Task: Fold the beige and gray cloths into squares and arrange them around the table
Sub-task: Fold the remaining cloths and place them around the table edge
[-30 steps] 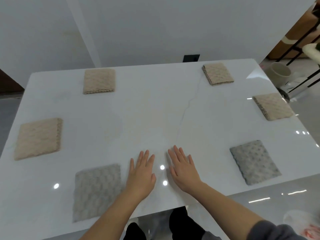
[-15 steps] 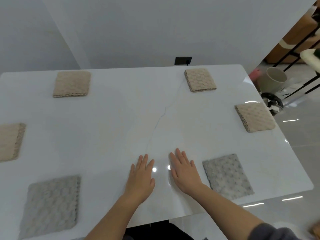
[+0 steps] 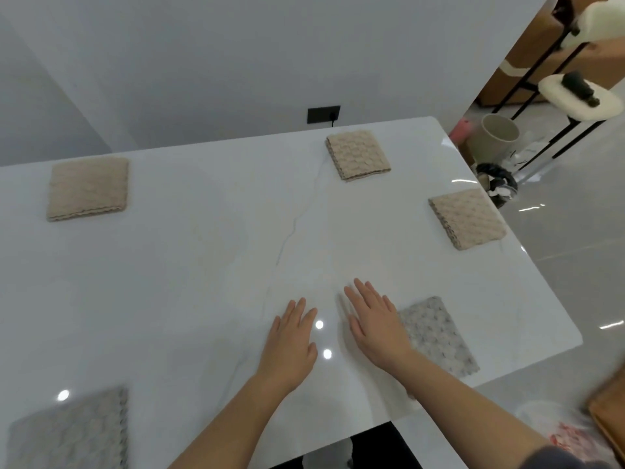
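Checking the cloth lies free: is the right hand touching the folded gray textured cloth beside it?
Cannot tell. In the head view the flat right hand overlaps the left edge of the folded gray textured cloth, hiding any gap or contact.

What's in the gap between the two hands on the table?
Nothing: in the head view, only bare white table shows between the left hand and right hand, with two bright light reflections on it.

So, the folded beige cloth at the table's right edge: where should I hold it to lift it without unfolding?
The beige cloth lies flat, its stacked layer edges showing along the left and near sides. Probably pinch that near-left corner, coming from the table middle, so all layers stay clamped together.
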